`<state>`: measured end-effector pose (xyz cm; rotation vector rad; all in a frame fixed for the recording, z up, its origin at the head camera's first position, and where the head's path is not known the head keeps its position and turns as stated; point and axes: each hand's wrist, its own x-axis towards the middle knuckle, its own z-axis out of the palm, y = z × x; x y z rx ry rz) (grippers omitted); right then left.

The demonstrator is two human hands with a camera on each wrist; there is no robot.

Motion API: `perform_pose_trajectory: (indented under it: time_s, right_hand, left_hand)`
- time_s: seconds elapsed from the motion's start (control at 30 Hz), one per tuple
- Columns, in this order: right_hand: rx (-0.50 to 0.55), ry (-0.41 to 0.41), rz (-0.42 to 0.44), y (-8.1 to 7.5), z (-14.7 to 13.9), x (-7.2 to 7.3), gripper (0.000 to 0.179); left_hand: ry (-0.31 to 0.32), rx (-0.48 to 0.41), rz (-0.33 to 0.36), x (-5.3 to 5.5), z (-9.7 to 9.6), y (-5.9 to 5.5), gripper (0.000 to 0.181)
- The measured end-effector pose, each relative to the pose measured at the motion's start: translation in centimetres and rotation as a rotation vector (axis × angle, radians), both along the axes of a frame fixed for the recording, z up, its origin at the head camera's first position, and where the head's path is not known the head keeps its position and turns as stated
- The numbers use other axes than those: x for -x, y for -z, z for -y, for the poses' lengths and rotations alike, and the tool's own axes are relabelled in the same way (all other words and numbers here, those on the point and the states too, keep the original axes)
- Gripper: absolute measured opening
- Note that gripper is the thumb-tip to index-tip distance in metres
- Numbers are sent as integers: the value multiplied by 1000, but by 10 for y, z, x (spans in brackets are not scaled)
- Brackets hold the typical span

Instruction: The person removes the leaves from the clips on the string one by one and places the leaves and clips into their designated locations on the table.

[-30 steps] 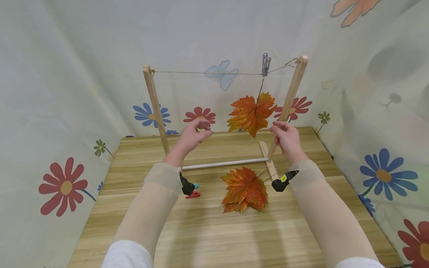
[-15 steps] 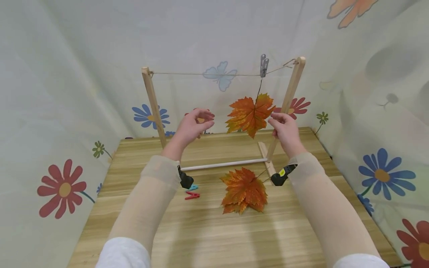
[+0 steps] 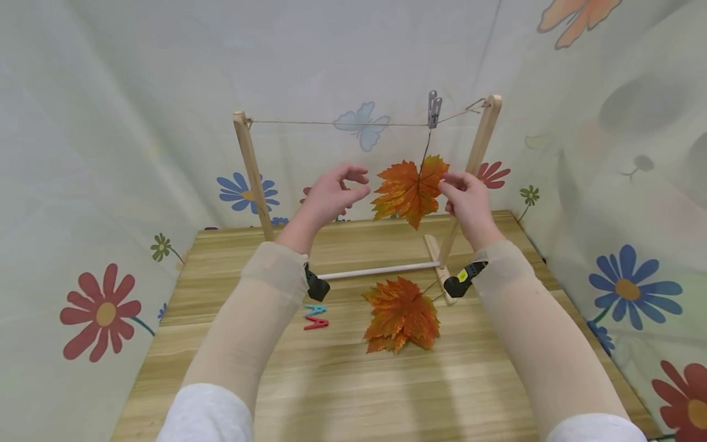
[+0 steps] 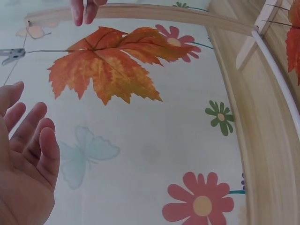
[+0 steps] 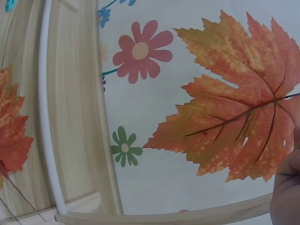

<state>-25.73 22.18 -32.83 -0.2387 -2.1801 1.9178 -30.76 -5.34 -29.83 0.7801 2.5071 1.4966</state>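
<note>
Hanging leaf above wooden table, flowered cloth walls around

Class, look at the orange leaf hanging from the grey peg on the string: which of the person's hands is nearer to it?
Right. The right hand has its fingertips at the hanging leaf's right edge, seemingly touching it. The left hand is open beside the leaf's left edge, a clear gap away.

The right hand is being cut off by the right wrist view's edge; its grip on the leaf is staying unclear.
</note>
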Motion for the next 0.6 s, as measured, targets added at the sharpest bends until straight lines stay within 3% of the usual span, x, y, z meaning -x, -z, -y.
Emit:
perform_pose_trajectory:
  time_s: [0.17, 0.6]
  right_hand:
    - [-11, 0, 2, -6, 3, 3, 34]
    - [-154, -6, 10, -34, 6, 11, 35]
  left_hand:
    - [-2, 8, -9, 0, -4, -10, 36]
    - [20, -4, 19, -3, -17, -29, 35]
